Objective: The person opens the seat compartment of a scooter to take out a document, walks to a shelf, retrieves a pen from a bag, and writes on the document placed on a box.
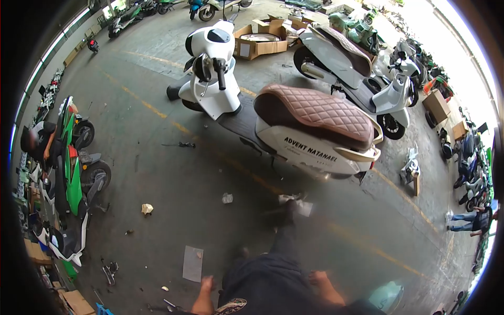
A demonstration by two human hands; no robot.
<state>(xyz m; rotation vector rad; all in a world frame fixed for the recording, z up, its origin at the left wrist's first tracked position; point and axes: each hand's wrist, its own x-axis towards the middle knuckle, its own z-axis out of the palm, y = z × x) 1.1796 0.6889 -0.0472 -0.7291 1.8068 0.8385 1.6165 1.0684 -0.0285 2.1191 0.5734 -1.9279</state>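
Observation:
My left hand [208,284] hangs low beside my dark shirt, close to a grey sheet [192,263] on the floor. My right hand [318,277] is on the other side of my body, away from any object. Both hands are small and soft in the picture, so their fingers cannot be made out; no held thing shows. Ahead stands a white scooter [307,146] with a brown quilted seat [320,113] and black lettering on its side panel. Neither hand touches it. One foot, blurred by motion, is near white scraps [303,208] on the floor.
A second white scooter [341,63] and an open cardboard box [261,47] stand behind. At left, a person [43,143] is beside a green motorcycle [71,173]; another person [478,220] is far right. Loose parts [109,271] and crumpled paper [147,208] lie on the floor.

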